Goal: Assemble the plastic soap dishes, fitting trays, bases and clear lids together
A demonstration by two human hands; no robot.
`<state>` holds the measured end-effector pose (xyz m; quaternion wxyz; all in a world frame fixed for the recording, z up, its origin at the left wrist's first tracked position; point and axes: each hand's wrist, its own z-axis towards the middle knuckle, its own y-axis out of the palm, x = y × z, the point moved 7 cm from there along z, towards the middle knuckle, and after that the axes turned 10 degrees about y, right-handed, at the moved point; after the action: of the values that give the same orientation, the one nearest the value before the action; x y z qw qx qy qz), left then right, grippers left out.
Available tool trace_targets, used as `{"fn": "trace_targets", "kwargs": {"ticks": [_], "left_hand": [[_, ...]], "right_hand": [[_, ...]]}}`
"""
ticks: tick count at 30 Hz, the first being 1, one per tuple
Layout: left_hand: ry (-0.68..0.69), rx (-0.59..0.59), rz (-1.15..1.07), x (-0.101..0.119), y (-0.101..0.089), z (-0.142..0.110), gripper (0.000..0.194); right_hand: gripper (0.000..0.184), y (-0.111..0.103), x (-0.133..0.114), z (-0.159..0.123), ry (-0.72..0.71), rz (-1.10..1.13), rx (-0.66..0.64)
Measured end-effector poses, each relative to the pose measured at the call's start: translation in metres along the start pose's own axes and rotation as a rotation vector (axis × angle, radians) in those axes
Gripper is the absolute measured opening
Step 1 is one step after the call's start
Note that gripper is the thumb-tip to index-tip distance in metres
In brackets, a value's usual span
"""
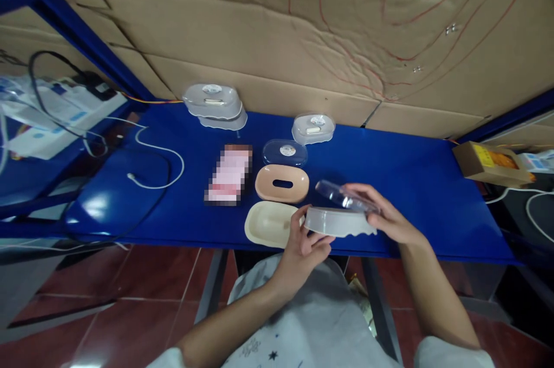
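Note:
My left hand (303,250) grips a pale grey oval soap box base (340,222) with a wavy edge, held up over the table's front edge. In my right hand (385,215) is a clear plastic lid (346,196), tilted just above that base, with the thumb against the base's right end. Left of them, a cream soap box base (268,224) lies on the table, partly covered by my left fingers. Behind it sit a peach tray (264,183) with an oval slot and another clear lid (277,154) with a round sticker.
Lidded soap boxes (216,104) are stacked at the back left, and another lidded box (312,128) stands back right on the blue table (389,166). A pixelated pink rectangular thing (229,175) lies left of the parts. A white cable (179,166) curls farther left. Cardboard (259,39) walls the back.

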<state>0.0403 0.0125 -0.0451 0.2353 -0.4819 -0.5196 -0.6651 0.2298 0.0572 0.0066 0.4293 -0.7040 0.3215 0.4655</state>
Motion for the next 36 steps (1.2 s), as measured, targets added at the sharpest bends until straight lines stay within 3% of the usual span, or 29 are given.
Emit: {"fn": "trace_targets", "kwargs": {"ticks": [6, 9, 12, 15, 18, 20, 22, 24, 27, 31, 34, 36], "left_hand": [[0.027, 0.085, -0.062, 0.002, 0.007, 0.001, 0.104], [-0.018, 0.090, -0.121, 0.000, 0.007, -0.004, 0.109], [-0.073, 0.055, -0.183, -0.003, 0.007, -0.011, 0.110], [-0.123, 0.024, -0.218, -0.006, 0.009, -0.015, 0.107], [-0.139, 0.042, -0.236, -0.006, 0.011, -0.015, 0.108], [-0.125, 0.073, -0.243, -0.005, 0.011, -0.012, 0.110], [-0.096, 0.096, -0.250, -0.003, 0.009, -0.010, 0.112], [-0.064, 0.098, -0.251, -0.001, 0.008, -0.007, 0.116], [-0.033, 0.068, -0.245, -0.002, 0.008, -0.005, 0.123], [-0.055, 0.065, -0.225, -0.011, 0.011, -0.004, 0.125], [-0.038, 0.075, -0.194, -0.015, 0.011, -0.004, 0.122], [-0.008, 0.048, -0.132, -0.016, 0.011, -0.006, 0.116]], "right_hand": [[0.071, 0.010, -0.018, 0.011, -0.091, -0.082, -0.022], [0.071, -0.014, -0.005, 0.020, -0.072, -0.138, 0.151], [0.068, -0.049, 0.018, 0.046, -0.037, -0.436, 0.402], [0.069, -0.068, 0.031, 0.076, 0.006, -0.654, 0.474], [0.074, -0.072, 0.020, 0.080, 0.022, -0.661, 0.501], [0.074, -0.057, 0.004, 0.066, -0.017, -0.562, 0.361], [0.078, -0.027, -0.011, 0.043, -0.057, -0.428, 0.039], [0.084, -0.002, -0.022, 0.017, -0.053, -0.387, -0.172], [0.077, 0.012, -0.031, -0.008, -0.052, -0.377, -0.162], [0.092, 0.021, -0.033, -0.017, -0.131, -0.401, -0.167], [0.073, 0.015, -0.026, -0.011, -0.126, -0.364, -0.182], [0.063, 0.000, -0.019, -0.004, -0.110, -0.328, -0.116]]}}
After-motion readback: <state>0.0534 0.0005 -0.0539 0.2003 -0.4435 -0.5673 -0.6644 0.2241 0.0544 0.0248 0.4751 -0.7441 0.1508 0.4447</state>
